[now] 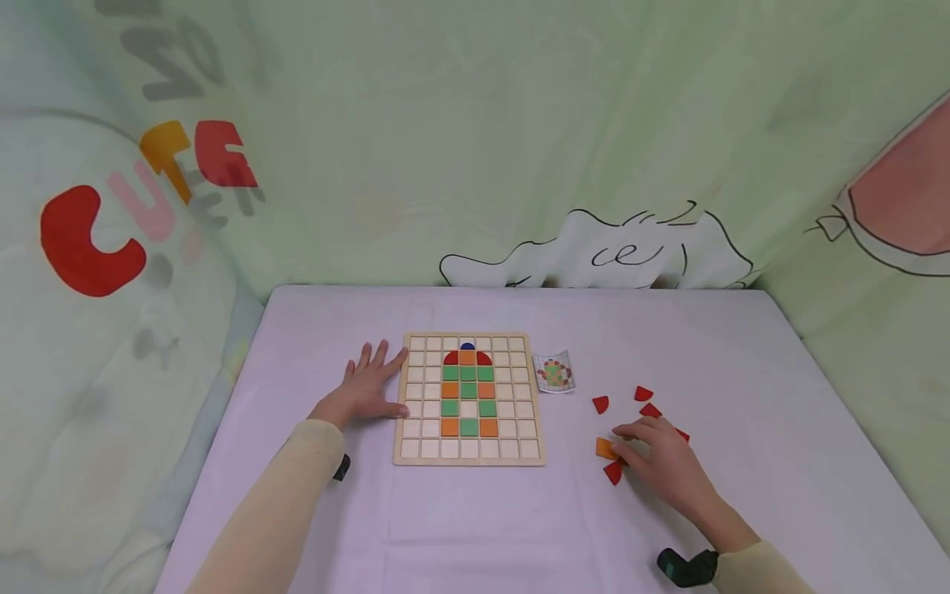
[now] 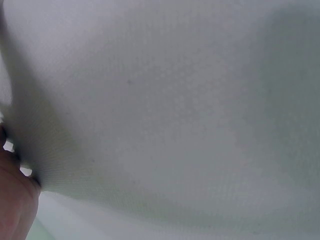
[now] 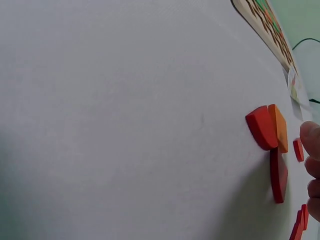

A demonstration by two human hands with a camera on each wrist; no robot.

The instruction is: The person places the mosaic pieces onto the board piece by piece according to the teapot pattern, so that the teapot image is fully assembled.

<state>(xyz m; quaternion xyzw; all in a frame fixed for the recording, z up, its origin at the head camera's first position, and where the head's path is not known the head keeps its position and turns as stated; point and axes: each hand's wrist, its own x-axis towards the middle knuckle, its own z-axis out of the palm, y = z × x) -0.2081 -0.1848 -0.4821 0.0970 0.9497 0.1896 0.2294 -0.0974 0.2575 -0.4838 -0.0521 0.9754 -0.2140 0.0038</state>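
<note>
In the head view my left hand (image 1: 364, 388) has its fingers spread at the left edge of a wooden grid board (image 1: 404, 458); thumb and index fingertips are right at that edge. Green and orange square tiles, two red quarter-round tiles (image 1: 484, 359) and a blue half-round tile (image 1: 467, 346) form a figure on the board. Over loose tiles on the right, my right hand (image 1: 664, 462) is bent downward, thumb and index tips beside an orange square tile (image 1: 604, 448). In the right wrist view its fingers (image 3: 311, 140) show no tile between them.
Several red quarter-round tiles (image 1: 613, 473) lie around the right hand, some partly hidden by it. A small pattern card (image 1: 554, 373) rests just right of the board. Pale cloth covers the table (image 1: 475, 520); printed fabric (image 1: 475, 148) hangs behind and at both sides.
</note>
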